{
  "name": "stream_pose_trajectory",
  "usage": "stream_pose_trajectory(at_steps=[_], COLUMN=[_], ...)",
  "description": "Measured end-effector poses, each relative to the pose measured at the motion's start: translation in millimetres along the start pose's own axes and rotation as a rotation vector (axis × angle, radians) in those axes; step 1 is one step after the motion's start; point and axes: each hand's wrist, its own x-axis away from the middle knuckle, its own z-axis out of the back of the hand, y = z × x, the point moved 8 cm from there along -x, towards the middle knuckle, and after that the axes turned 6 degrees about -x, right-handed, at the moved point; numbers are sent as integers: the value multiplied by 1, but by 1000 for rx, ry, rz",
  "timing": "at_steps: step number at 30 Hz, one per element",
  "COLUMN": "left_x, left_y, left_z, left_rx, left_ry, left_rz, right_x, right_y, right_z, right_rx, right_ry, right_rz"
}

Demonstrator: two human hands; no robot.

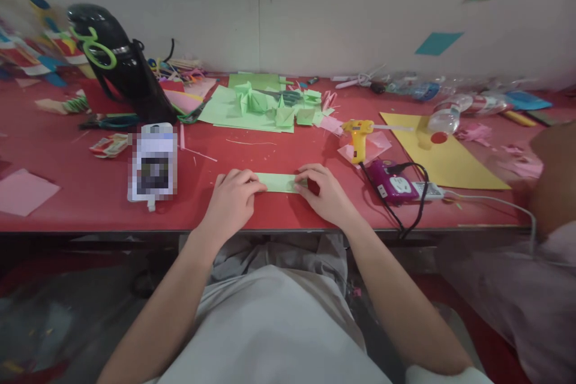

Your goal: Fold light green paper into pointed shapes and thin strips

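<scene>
A narrow strip of light green paper (pixel 276 182) lies crosswise on the red table, close to its front edge. My left hand (pixel 231 201) holds the strip's left end, fingers bent and pressed together on it. At the right end, my right hand (pixel 326 192) pinches the paper between thumb and fingers. Behind the strip sit several folded green paper pieces (pixel 256 101) on flat green sheets (pixel 220 109). Whether the strip is folded under the fingers cannot be seen.
A yellow glue gun (pixel 359 137) and a purple power socket (pixel 390 183) with cables stand to the right. A phone in a pouch (pixel 155 162) and a tall black object (pixel 121 66) are at the left. Plastic bottles (pixel 445 117) lie back right; another person (pixel 553 180) sits beside me.
</scene>
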Motion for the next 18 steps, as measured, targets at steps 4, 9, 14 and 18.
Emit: stream_pose_trajectory(at_steps=[4, 9, 14, 18], left_x=[6, 16, 22, 23], left_y=[13, 32, 43, 42], left_z=[-4, -6, -12, -16], left_rx=[-83, -181, -177, -156], left_ry=[-30, -25, -8, -35], left_rz=[-81, -89, -81, -68], right_x=[-1, 4, 10, 13], right_y=[-2, -24, -39, -43], right_z=[0, -6, -20, -30], right_rx=[16, 278, 310, 314], right_ry=[18, 67, 39, -55], right_rz=[-11, 37, 86, 82])
